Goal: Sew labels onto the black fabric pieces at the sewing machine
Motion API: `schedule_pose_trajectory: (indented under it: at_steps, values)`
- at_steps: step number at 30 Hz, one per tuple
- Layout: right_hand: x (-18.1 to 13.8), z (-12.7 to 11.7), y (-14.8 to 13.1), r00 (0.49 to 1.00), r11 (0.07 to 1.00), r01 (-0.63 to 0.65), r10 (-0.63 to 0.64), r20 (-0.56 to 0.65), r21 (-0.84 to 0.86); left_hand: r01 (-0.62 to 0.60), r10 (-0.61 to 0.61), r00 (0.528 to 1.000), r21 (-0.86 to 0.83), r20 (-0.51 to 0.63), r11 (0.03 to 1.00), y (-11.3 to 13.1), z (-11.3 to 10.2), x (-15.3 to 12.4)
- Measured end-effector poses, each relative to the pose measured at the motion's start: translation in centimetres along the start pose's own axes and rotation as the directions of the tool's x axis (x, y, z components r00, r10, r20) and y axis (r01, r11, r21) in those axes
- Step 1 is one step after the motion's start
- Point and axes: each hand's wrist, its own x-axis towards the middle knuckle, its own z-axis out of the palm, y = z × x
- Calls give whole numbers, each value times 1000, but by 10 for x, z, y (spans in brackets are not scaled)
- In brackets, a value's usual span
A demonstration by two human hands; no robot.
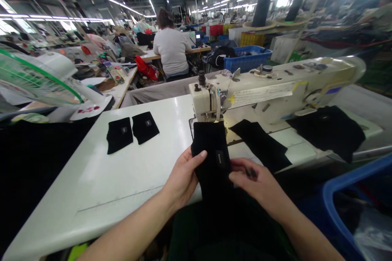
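Observation:
A black fabric piece (211, 151) with a small label lies on the white sewing table (131, 179), its far end under the needle of the cream sewing machine (275, 87). My left hand (183, 175) grips the piece's left edge, thumb on top. My right hand (254, 181) pinches its right edge near the label, fingers closed, with a small dark object between them that I cannot make out. A second black strip (260, 142) lies to the right of the needle.
Two black labelled pieces (132, 131) rest on the table's left. More black fabric (330, 128) lies behind the machine arm. A blue bin (346, 195) stands at my right, a green fan (36, 77) at left. A seated person (172, 49) works farther back.

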Motion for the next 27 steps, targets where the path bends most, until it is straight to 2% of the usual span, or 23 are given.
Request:
schedule_pose_trajectory:
  at_steps: [2, 5, 7, 9, 12, 14, 17, 21, 24, 27]
  values:
    - [-5, 10, 5, 999, 999, -9, 11, 38, -41, -28, 28, 1000, 7, -1, 1000, 6, -9, 3]
    - [-8, 16, 9, 998, 997, -8, 12, 59, -77, -42, 40, 999, 82, 20, 996, 28, -29, 17]
    - [-7, 16, 10, 994, 995, -27, 37, 103, -97, 4, -17, 998, 228, 55, 974, 45, -40, 29]
    - [-5, 16, 13, 988, 993, -45, 60, 144, -105, 41, -89, 991, 411, 100, 911, 57, -45, 39]
    - [-4, 17, 15, 991, 995, -78, 84, 101, -63, 1, -69, 993, 560, 100, 828, 63, -43, 50]
    - [-4, 16, 16, 994, 993, -107, 108, 23, -42, -23, -11, 998, 572, 56, 820, 61, -42, 54]
    - [-4, 14, 16, 990, 988, -133, 128, -66, -73, -12, 13, 1000, 546, 1, 838, 58, -44, 57]
    - [-2, 11, 22, 992, 980, -108, 95, -80, -170, 3, 6, 1000, 509, -17, 861, 57, -50, 57]
    - [0, 12, 28, 993, 966, -29, 0, -114, -256, -2, 15, 1000, 500, -20, 866, 58, -54, 60]
    - [1, 16, 32, 995, 965, -17, -9, -101, -262, -24, 45, 999, 553, -24, 833, 55, -57, 70]
